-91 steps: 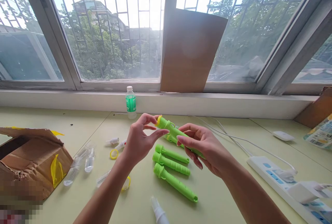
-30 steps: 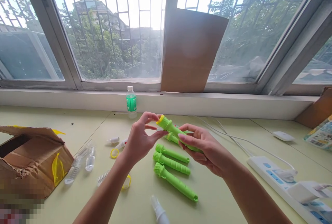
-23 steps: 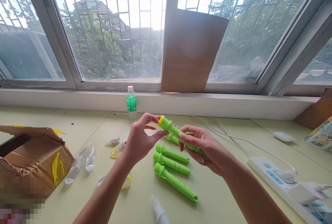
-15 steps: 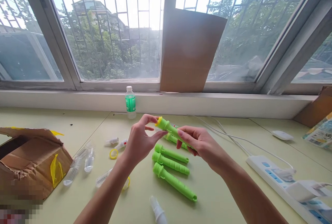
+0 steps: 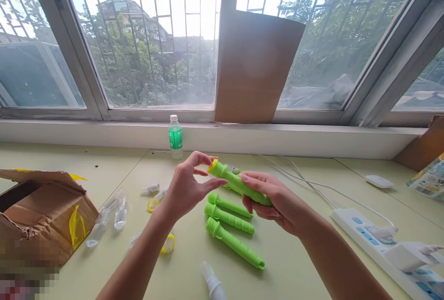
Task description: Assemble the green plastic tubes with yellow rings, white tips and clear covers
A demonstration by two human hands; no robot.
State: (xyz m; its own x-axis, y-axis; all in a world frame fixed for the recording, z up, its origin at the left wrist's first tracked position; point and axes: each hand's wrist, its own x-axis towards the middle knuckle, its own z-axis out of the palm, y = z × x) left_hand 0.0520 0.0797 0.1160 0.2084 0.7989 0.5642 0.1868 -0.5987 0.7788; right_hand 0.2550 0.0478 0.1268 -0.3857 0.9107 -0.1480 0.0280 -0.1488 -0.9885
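Note:
My right hand (image 5: 274, 200) grips the shaft of a green plastic tube (image 5: 239, 184) held above the table. A yellow ring (image 5: 212, 166) sits on the tube's upper end, and the thumb and fingers of my left hand (image 5: 187, 186) pinch that ring. Three more green tubes (image 5: 231, 226) lie side by side on the table just below. Another green piece lies partly hidden behind the held tube.
Clear plastic tubes (image 5: 104, 219), yellow rings (image 5: 151, 205) and small white caps (image 5: 151, 188) are scattered at left. An open cardboard box (image 5: 38, 214) is at far left. A water bottle (image 5: 175, 137) stands by the sill. A white power strip (image 5: 385, 244) lies at right.
My right hand has shifted its grip along the green tube and the tube has tilted a little lower. My left hand stays at the yellow ring.

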